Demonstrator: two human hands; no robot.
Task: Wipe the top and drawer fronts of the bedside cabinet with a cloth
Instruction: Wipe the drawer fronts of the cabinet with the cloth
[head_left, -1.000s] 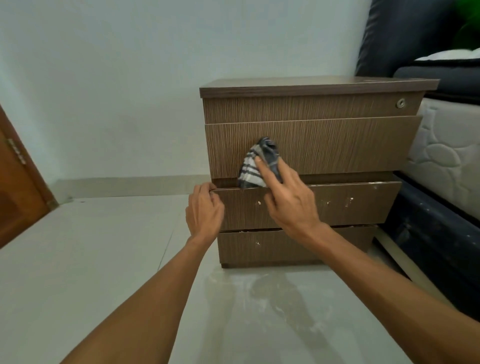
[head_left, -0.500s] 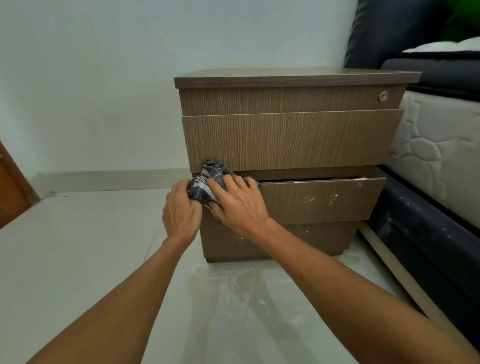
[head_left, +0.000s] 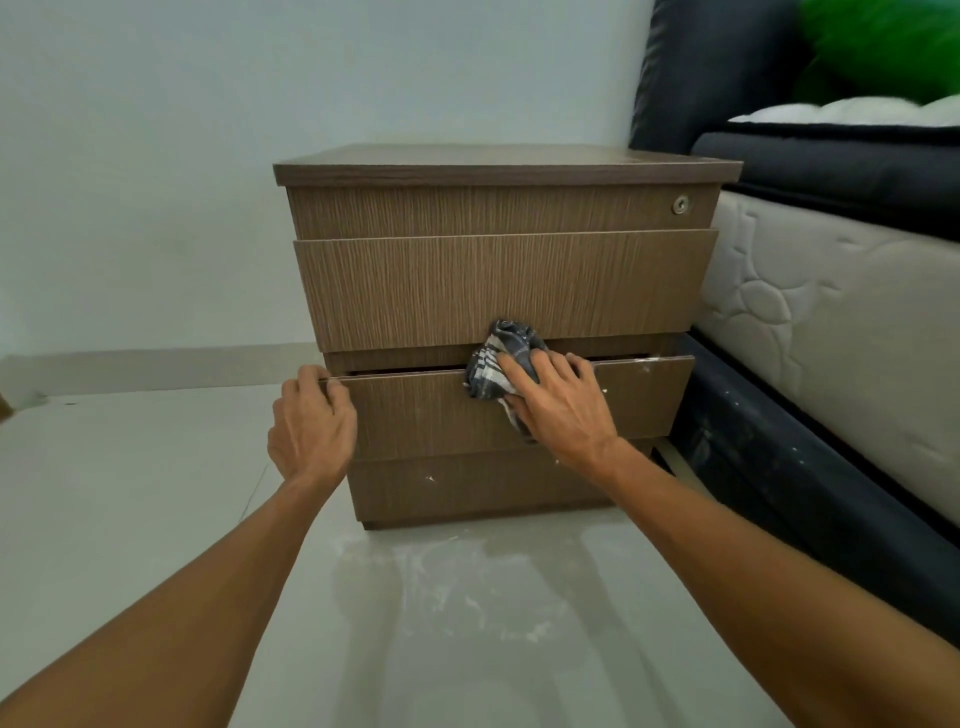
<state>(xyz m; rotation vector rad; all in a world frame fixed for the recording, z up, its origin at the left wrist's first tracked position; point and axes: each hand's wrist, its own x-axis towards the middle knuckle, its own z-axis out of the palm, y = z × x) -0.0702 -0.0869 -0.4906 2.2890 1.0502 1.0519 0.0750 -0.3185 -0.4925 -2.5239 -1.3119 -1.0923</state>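
A brown wood-grain bedside cabinet (head_left: 498, 291) stands on the floor with three drawer fronts under a lock panel. Its middle drawer (head_left: 426, 410) sits slightly pulled out. My left hand (head_left: 310, 422) grips that drawer's top left corner. A crumpled dark and white striped cloth (head_left: 493, 364) is pressed against the drawer's upper edge near the middle, under my right hand (head_left: 558, 402). White specks dot the right part of the middle drawer front and the bottom drawer (head_left: 467, 486).
A bed with a quilted white mattress (head_left: 831, 332) and dark base (head_left: 789, 467) stands right against the cabinet. A dark headboard (head_left: 711, 67) rises behind. A pale wall lies beyond, and the glossy floor (head_left: 130, 493) has white smears in front of the cabinet.
My right hand has slid the cloth rightward along the middle drawer's top edge, from the left corner to near the middle. My left hand keeps its hold on the left corner.
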